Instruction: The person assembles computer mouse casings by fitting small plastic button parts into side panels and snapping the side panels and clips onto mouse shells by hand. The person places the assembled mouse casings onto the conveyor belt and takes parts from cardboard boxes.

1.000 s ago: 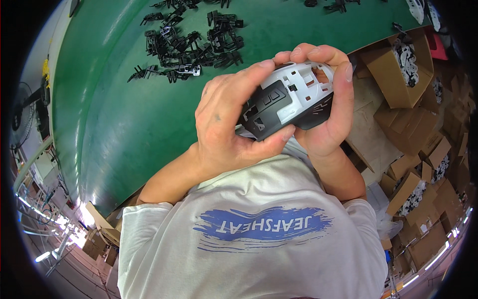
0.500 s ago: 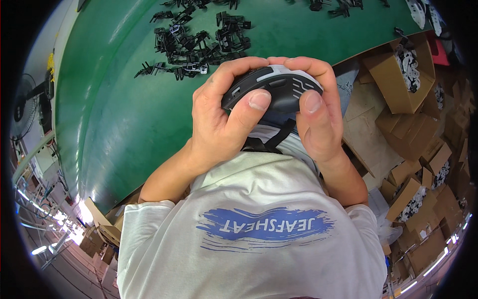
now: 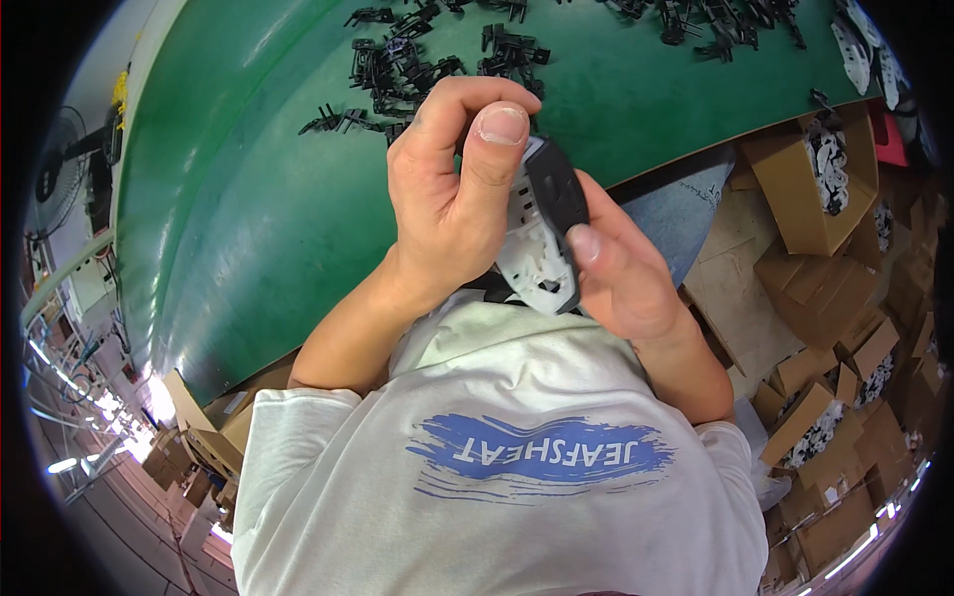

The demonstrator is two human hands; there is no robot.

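Holds a black-and-white moulded plastic shell (image 3: 543, 233) in the right hand (image 3: 636, 283), pinched along the black side between thumb and fingers, across the line of the green worktable's (image 3: 248, 199) near edge in this view. Curls the left hand (image 3: 447, 199) beside the shell's upper end, thumb and fingers bent toward each other; cannot tell of any contact or pinch there. Could slip over the near edge with a loosened right thumb on that curved side; could also twist under a push from the left alone. Offers bare room from the left hand out to the worktable's left edge. Offers less toward the far side, among heaped black plastic parts (image 3: 397, 70), and at the near edge's right end, beside an open cardboard box (image 3: 785, 204) of white pieces (image 3: 827, 164).
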